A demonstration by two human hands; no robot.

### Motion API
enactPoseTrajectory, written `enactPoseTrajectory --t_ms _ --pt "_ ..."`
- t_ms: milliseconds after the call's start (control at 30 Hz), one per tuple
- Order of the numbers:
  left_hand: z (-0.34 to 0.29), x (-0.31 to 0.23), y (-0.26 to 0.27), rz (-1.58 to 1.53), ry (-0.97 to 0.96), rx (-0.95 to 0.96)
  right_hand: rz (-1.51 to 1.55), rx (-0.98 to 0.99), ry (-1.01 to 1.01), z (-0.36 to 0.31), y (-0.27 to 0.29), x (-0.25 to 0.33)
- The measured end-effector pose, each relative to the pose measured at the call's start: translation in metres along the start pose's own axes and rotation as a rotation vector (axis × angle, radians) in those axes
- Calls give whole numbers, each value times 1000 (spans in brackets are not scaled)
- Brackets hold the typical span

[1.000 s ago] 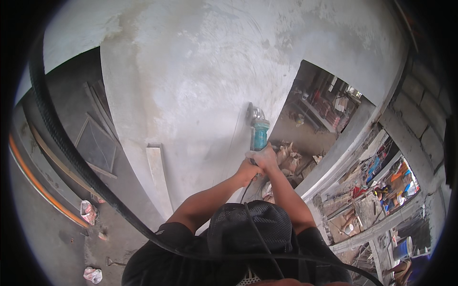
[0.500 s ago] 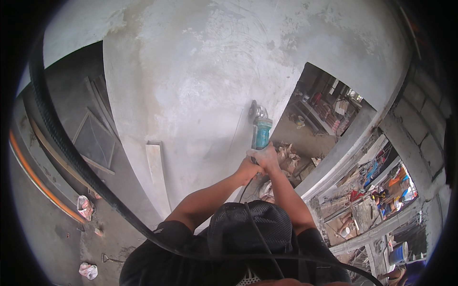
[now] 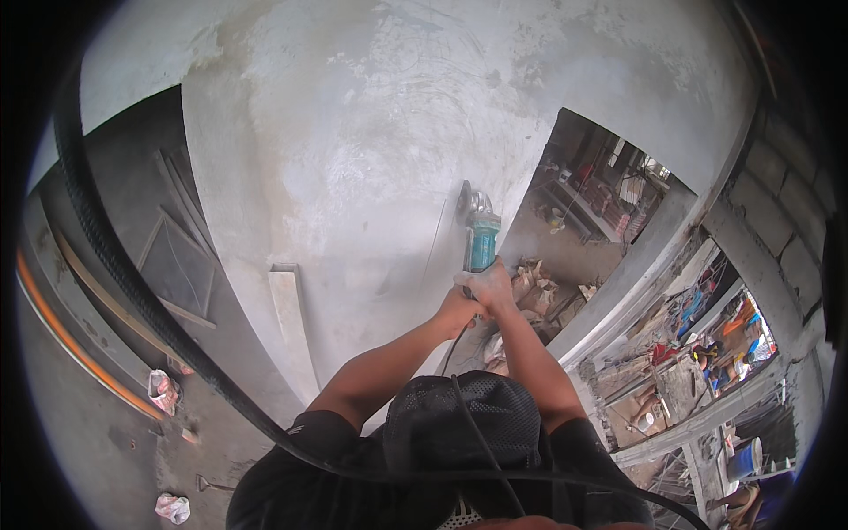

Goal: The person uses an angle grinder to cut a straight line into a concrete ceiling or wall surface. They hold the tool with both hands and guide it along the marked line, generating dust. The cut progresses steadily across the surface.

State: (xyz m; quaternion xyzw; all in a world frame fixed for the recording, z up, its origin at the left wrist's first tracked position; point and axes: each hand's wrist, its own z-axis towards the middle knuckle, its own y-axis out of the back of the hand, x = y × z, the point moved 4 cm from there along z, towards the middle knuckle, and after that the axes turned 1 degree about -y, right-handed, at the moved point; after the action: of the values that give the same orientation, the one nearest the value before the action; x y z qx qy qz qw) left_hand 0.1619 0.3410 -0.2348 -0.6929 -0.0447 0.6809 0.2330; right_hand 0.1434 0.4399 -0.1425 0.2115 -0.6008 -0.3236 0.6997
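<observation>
A teal angle grinder [image 3: 481, 244] with a metal head and a disc guard is held out in front of me. Its disc [image 3: 464, 201] meets the grey plastered wall [image 3: 353, 177] at the upper end of a thin dark line. My right hand [image 3: 491, 284] is closed around the grinder's body. Lower down, my left hand [image 3: 457, 311] is closed at the rear end of the tool, close beside the right. A dark power cord [image 3: 452, 355] trails from there toward me. The fingers' exact grip is partly hidden, and pale dust covers the right hand.
Right of the wall edge, an opening [image 3: 574, 212] shows sacks [image 3: 534, 291] and rubble. A pale rectangular post [image 3: 290, 322] stands against the wall at left. A shovel [image 3: 212, 484] and crumpled bags [image 3: 172, 508] lie on the left floor. Building clutter fills the right side.
The view has shifted slightly. The grinder and both hands keep nearly the same place at the wall, the tool perhaps a touch lower along the line. Both hands keep their grip.
</observation>
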Motion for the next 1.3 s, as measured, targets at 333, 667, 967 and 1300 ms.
enactPoseTrajectory --t_ms 333,667,967,1300 --pt "-6 -2 -6 -8 15 -4 -28 20 -6 -5 5 3" --pt "-12 -21 -5 15 -50 -2 -7 -32 19 3 6 7" --pt "0 -14 -23 26 -43 -59 6 -64 141 21 13 -13" --pt "8 -11 -20 34 -107 -122 225 160 117 16 16 4"
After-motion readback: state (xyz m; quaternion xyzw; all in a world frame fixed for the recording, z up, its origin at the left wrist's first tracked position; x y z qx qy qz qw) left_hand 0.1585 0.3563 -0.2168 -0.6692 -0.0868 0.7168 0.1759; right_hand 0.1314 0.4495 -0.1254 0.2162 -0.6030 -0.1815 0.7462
